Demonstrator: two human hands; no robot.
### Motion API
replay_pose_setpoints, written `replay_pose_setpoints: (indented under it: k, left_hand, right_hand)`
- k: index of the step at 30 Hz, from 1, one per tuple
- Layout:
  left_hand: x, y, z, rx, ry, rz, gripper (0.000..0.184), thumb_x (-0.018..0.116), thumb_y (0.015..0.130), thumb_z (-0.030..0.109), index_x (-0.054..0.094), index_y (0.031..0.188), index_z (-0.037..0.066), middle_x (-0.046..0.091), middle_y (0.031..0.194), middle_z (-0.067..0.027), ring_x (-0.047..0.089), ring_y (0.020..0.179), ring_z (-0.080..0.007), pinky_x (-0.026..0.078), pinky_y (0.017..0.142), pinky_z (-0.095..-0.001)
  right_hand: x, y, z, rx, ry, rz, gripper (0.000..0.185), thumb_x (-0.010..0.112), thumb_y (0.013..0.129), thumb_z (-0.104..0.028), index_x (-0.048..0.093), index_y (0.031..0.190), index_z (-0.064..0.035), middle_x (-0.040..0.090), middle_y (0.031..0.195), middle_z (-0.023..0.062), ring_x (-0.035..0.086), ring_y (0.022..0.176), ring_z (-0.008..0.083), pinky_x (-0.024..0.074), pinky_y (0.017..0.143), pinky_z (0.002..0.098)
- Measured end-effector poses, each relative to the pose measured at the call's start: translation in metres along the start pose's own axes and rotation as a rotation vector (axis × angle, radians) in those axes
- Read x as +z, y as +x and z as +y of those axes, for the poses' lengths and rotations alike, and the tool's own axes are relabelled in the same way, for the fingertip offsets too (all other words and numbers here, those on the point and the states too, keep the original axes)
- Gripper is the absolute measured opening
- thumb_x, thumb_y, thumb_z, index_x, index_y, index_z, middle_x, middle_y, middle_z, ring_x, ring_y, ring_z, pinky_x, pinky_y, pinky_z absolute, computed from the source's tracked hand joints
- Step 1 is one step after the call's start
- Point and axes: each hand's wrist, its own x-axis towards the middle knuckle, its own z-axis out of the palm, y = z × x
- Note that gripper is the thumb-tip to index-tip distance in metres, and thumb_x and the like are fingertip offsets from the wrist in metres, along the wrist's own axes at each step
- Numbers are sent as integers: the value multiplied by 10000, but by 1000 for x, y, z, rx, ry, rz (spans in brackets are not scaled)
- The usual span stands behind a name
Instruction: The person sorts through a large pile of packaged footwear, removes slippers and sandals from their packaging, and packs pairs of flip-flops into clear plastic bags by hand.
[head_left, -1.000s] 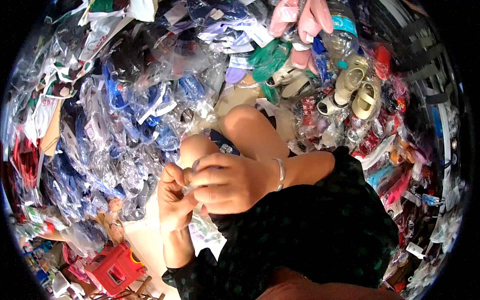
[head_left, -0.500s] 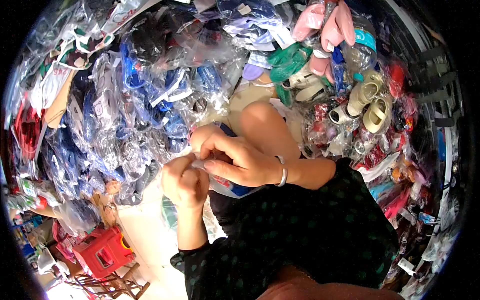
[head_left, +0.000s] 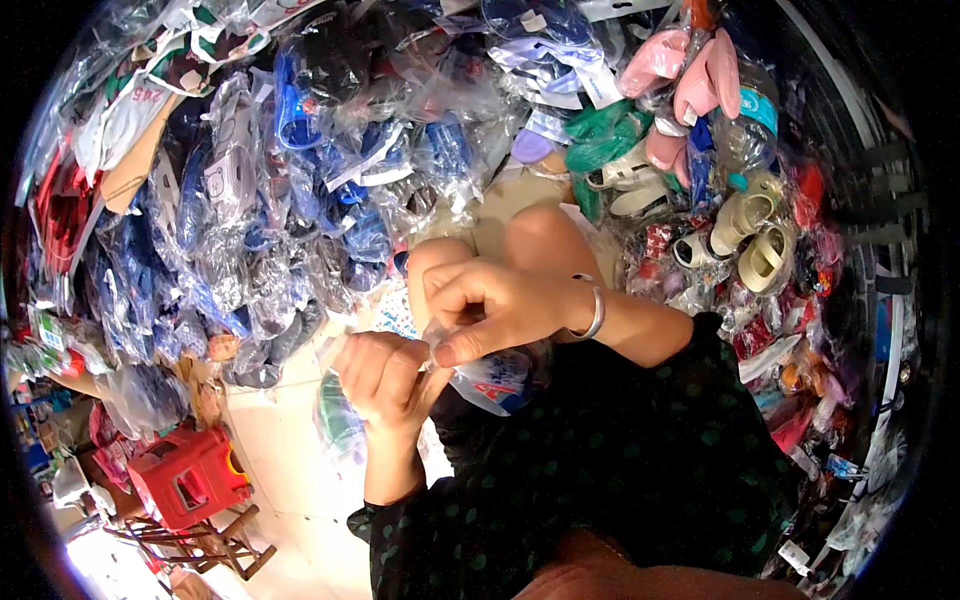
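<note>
In front of my lap, my left hand (head_left: 385, 380) is closed, its fingers curled around a thin bit of clear plastic. My right hand (head_left: 505, 305), with a silver bracelet at the wrist, pinches the same plastic between thumb and curled forefinger. The two hands nearly touch. Below them a clear plastic bag (head_left: 495, 382) with blue, white and red showing lies against my lap. The plastic between the fingers seems to be the bag's gathered neck. My fingers hide part of it.
Plastic-wrapped shoes (head_left: 235, 180) are heaped at the far left. Pink slippers (head_left: 708, 80), green slippers (head_left: 605, 135) and beige clogs (head_left: 765, 255) lie at the right, near a large clear bottle (head_left: 750, 135). A red plastic stool (head_left: 190, 478) stands at lower left on the tiled floor (head_left: 285, 450).
Both hands have shifted slightly right, staying close together on the plastic. More of the bag now shows below them. The whole view has turned a little.
</note>
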Motion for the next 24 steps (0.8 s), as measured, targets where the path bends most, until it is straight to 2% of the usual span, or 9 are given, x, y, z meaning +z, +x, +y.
replay_pose_setpoints:
  k: [6,7,14,16,18,19,20,22,24]
  left_hand:
    - [-7,-4,10,87,-26,-103,206,725,635,159,542,639,65,515,578,-26,505,520,-192,371,538,-283]
    - [-8,-6,12,106,-35,-113,201,711,630,131,521,588,79,506,561,-18,493,502,-180,355,528,-277]
    - [-7,-51,-1,-68,-295,-281,235,716,614,131,502,536,77,504,557,-27,493,511,-186,357,533,-300]
    - [-5,-42,4,-149,-338,-310,207,707,627,149,539,542,64,548,612,-44,526,628,-217,393,608,-310]
    - [-3,-19,13,-158,-353,-119,219,693,647,204,576,547,49,613,708,-70,525,774,-261,406,713,-334]
    - [4,-21,15,-218,-577,-34,314,649,742,282,601,550,39,647,813,-100,499,868,-286,390,789,-360]
    - [8,-23,15,-221,-578,-35,314,649,742,282,601,550,39,647,813,-100,499,868,-286,390,789,-360]
    - [15,-26,15,-382,-1160,-142,389,581,829,334,620,588,31,651,875,-115,509,840,-252,375,814,-380]
    - [23,-29,22,-470,-1271,-90,374,540,870,334,641,692,21,642,851,-101,509,819,-235,368,828,-377]
  right_hand:
    - [3,-13,-15,77,98,-29,401,588,821,-76,330,519,-15,331,514,37,335,487,117,289,479,289]
    - [4,-19,-12,106,114,9,387,581,826,-141,381,526,-2,322,492,23,316,470,69,255,439,283]
    - [-23,-63,-9,268,-192,-26,367,601,810,-112,380,534,-11,360,512,31,355,469,112,268,458,289]
    - [-26,-59,-11,230,-131,72,359,604,809,-103,381,539,-22,377,534,40,371,483,139,275,469,291]
    - [-26,-56,-15,218,-166,89,356,594,807,-69,363,538,-29,381,551,40,373,494,147,277,467,301]
    - [-23,-51,-19,142,-157,109,322,610,797,-76,401,557,-25,394,568,43,386,506,147,283,472,293]
    - [-20,-46,-23,64,-148,130,290,626,787,-84,438,576,-20,407,586,46,398,519,146,288,478,286]
    - [-16,-36,-30,-37,-183,135,273,656,771,-118,461,602,-28,422,615,44,433,557,171,321,488,296]
    - [-12,-26,-36,-280,-378,101,278,677,759,-160,470,613,-46,440,652,40,460,599,203,356,506,317]
